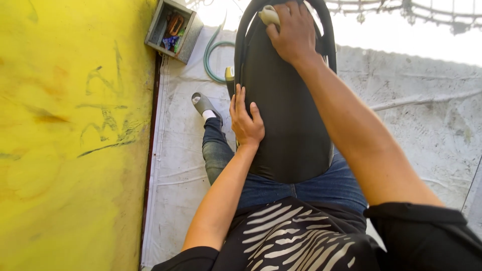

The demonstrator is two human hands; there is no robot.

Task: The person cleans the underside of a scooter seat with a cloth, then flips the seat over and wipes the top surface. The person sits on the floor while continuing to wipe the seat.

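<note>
A long black curved panel (286, 115), shaped like a vehicle mudguard, is being supported lengthwise on the lap of a seated person, its near end lying over the jeans (301, 188) and its far end pointing away. The left hand (246, 120) is being laid flat against the panel's left edge, fingers extended and not closed on anything. The right hand (293, 32) is being pressed onto the far end, its grip closed on a small pale pad (268, 15). The panel is judged to be stiff, light moulded plastic with a smooth, possibly slippery finish; it is best held along the rolled side edges, where the fingers can be hooked. A grey wall box (173, 30) is being seen on the yellow wall (65, 150), with a green hose (213, 55) lying on the white floor sheet (175, 165).
</note>
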